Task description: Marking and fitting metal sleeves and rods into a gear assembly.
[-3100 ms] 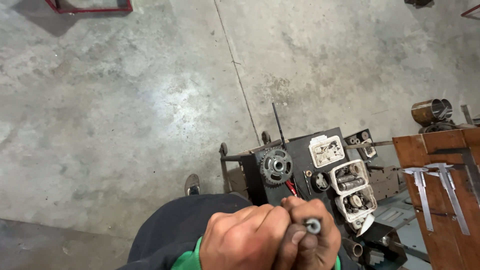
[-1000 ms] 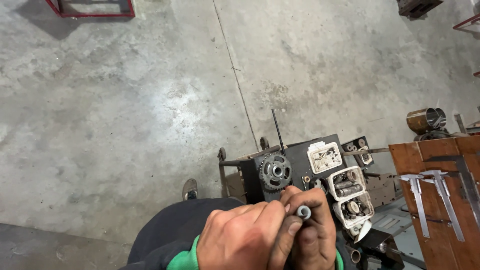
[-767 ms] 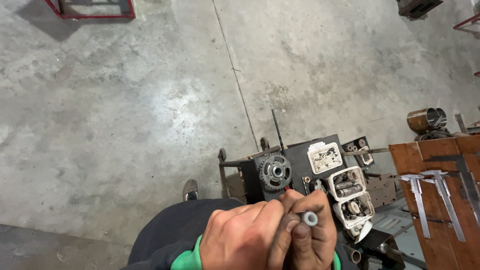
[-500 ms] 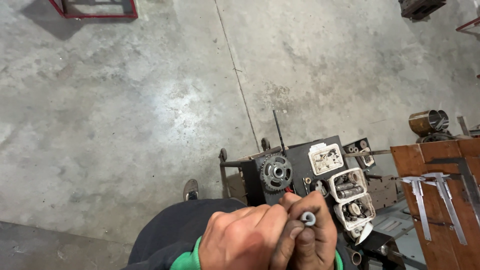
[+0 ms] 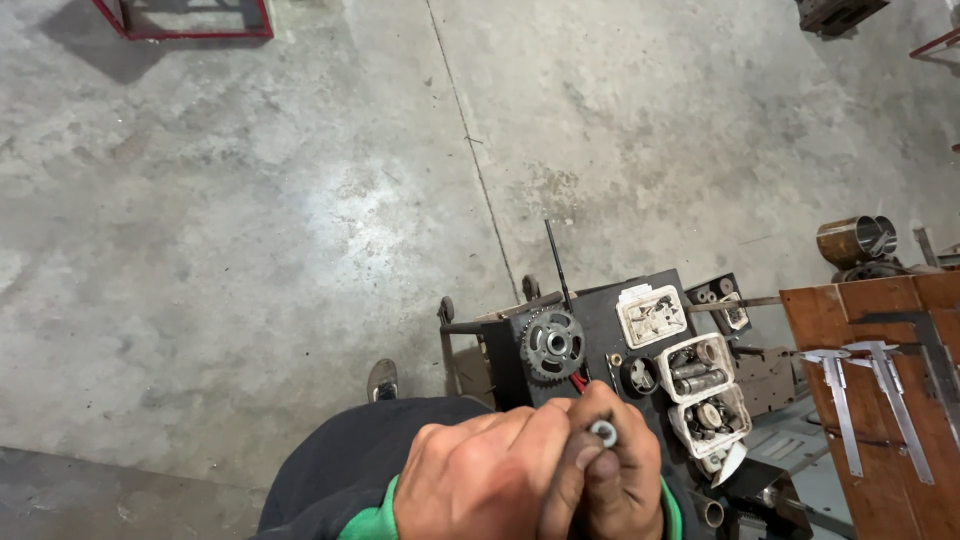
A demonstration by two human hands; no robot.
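Note:
My left hand (image 5: 480, 480) and my right hand (image 5: 632, 462) are pressed together at the bottom of the head view. Between their fingertips they pinch a small grey metal tube (image 5: 603, 432), its open end facing up. Both wrists show green cuffs under dark sleeves. Just beyond the hands stands a black tool stand (image 5: 600, 320) with a toothed gear (image 5: 553, 345) lying on its top. Several white trays of small metal parts (image 5: 690, 370) sit on it to the right of the gear.
A wooden bench (image 5: 880, 400) at the right carries two steel calipers (image 5: 838, 395). A metal can (image 5: 855, 240) stands behind it. A red frame (image 5: 180, 25) is at the far left on the concrete floor. My shoe (image 5: 381, 380) shows below.
The hands have stayed together on the small tube, shifting it slightly between the fingertips. The view has drifted a little; nothing on the stand moved.

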